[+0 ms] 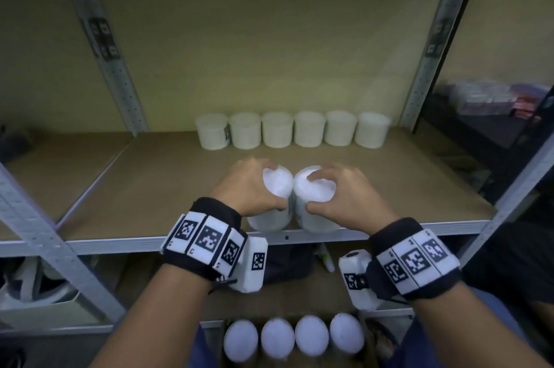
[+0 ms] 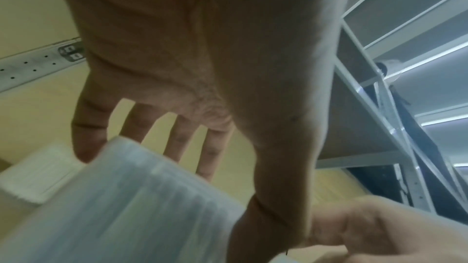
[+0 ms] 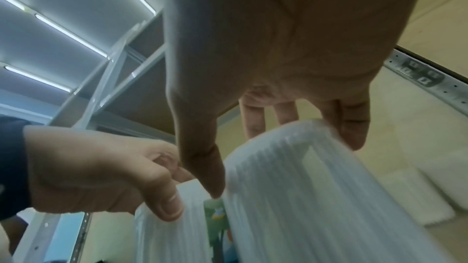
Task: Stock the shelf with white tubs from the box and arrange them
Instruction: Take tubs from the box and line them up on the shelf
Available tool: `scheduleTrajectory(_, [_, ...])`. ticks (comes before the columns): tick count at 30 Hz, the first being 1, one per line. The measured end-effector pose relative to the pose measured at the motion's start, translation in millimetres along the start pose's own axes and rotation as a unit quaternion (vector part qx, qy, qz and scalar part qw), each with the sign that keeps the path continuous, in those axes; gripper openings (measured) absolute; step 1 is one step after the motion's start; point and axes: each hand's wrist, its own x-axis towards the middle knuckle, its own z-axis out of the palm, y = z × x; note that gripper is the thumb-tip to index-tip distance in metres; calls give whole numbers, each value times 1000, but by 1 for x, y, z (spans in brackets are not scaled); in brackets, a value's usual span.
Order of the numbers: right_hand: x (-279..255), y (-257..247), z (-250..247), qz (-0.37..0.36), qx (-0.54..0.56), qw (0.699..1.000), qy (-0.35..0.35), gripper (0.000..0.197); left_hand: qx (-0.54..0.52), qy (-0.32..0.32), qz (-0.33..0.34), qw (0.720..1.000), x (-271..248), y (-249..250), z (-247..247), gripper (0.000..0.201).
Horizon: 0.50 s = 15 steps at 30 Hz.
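My left hand (image 1: pixel 254 184) grips a white tub (image 1: pixel 277 184) by its lid from above, over the front of the brown shelf board (image 1: pixel 150 187). My right hand (image 1: pixel 338 190) grips a second white tub (image 1: pixel 317 190) the same way, right beside the first. In the left wrist view the left tub (image 2: pixel 126 197) sits under my fingers (image 2: pixel 88 127). In the right wrist view my thumb and fingers (image 3: pixel 352 127) clasp the right tub (image 3: pixel 316 197); the left tub (image 3: pixel 164 237) shows a green label. Several white tubs (image 1: pixel 293 129) stand in a row at the shelf's back.
Several more white tubs (image 1: pixel 293 337) stand in the box below, near the bottom edge. Grey metal uprights (image 1: pixel 114 67) frame the shelf bay on both sides. A neighbouring shelf at the right holds packaged goods (image 1: pixel 491 97). Dark items lie on the lower shelf.
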Motion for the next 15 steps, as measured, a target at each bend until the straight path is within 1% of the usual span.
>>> scheduleTrajectory(4, [13, 13, 19, 19, 2, 1000, -12, 51, -4, -20, -32, 999, 13, -5, 19, 77])
scheduleTrajectory(6, [17, 21, 27, 24, 17, 1000, -4, 51, 4, -21, -36, 999, 15, -7, 26, 76])
scheduleTrajectory(9, [19, 28, 33, 20, 31, 999, 8, 51, 21, -27, -31, 999, 17, -9, 29, 74])
scheduleTrajectory(12, [17, 30, 35, 15, 13, 1000, 2, 53, 33, -39, -23, 998, 15, -10, 29, 72])
scheduleTrajectory(14, [14, 29, 34, 10, -8, 1000, 9, 55, 40, -35, -4, 999, 11, -10, 30, 70])
scheduleTrajectory(15, [11, 28, 33, 4, -20, 1000, 24, 55, 42, -24, 9, 999, 8, -11, 31, 68])
